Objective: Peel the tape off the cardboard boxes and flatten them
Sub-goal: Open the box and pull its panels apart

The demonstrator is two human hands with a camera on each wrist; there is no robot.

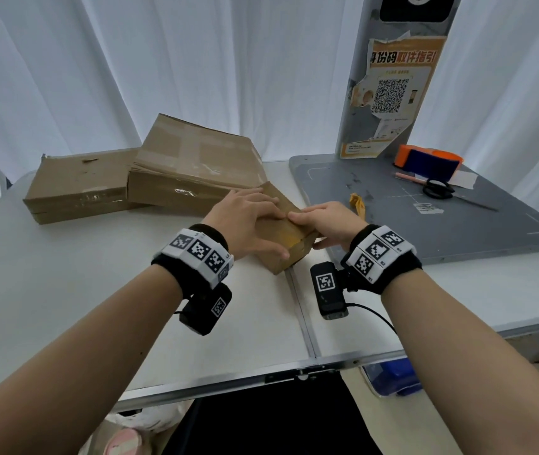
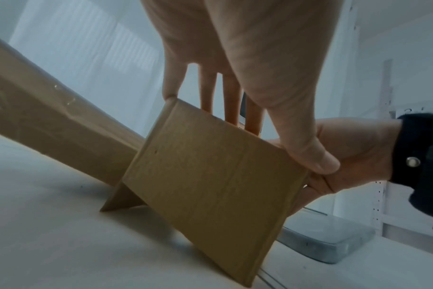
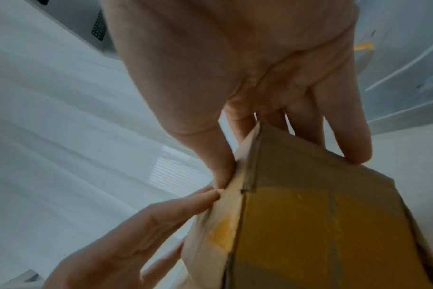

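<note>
The small brown cardboard box (image 1: pixel 281 238) with yellow tape on its near end sits tilted on the white folding table (image 1: pixel 64 307), right over the table's centre seam, one lower corner touching the top. Just behind it lies a larger flat taped cardboard box (image 1: pixel 192 172), which leans on another flat brown box (image 1: pixel 77 188) to its left; the small box's far end touches the larger one. To the right, the grey cutting mat (image 1: pixel 458 224) comes close to the small box, with a scrap of peeled yellow tape (image 1: pixel 357 205) on its near edge. Bare tabletop lies open in front and to the left.

The hands cover most of the small box's top. The box's underside is out of sight.

The left hand (image 1: pixel 245 221) grasps the box from above, fingers spread over the top and thumb against the near side. The right hand (image 1: pixel 327 221) holds the right end, fingers over the top edge and thumb on the side
</note>
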